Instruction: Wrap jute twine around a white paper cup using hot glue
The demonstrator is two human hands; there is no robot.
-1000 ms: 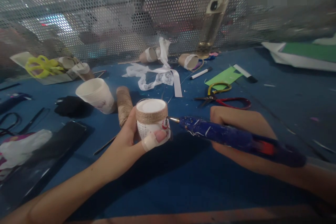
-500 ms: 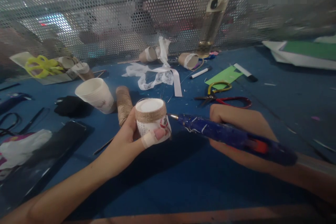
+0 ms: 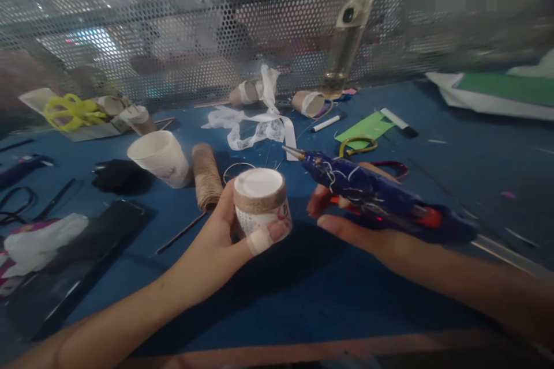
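Observation:
My left hand (image 3: pixel 236 236) grips a white printed paper cup (image 3: pixel 264 220), bottom up, with a band of brown twine (image 3: pixel 261 203) wound near its upper end. A strip of tape wraps my thumb. In my right hand (image 3: pixel 355 225) is a blue hot glue gun (image 3: pixel 367 190), its metal nozzle pointing left, above and to the right of the cup and apart from it. Strands of dried glue cling to the gun's body, and a clear glue stick (image 3: pixel 506 253) sticks out at its back. Behind my left hand stands a spool of twine (image 3: pixel 206 179).
A stack of paper cups (image 3: pixel 160 158) leans left of the spool. Farther back lie white lace (image 3: pixel 255 130), a marker (image 3: pixel 328 123), green paper (image 3: pixel 367 128) and yellow-and-red-handled snips (image 3: pixel 358 145). A bottle (image 3: pixel 346 40) stands by the mesh screen. Yellow scissors (image 3: pixel 75 112) rest at left.
The glue gun's nozzle has lifted off the twine band and tilted upward. The cup in my left hand has shifted slightly right and down in view. A loop of twine now shows behind it.

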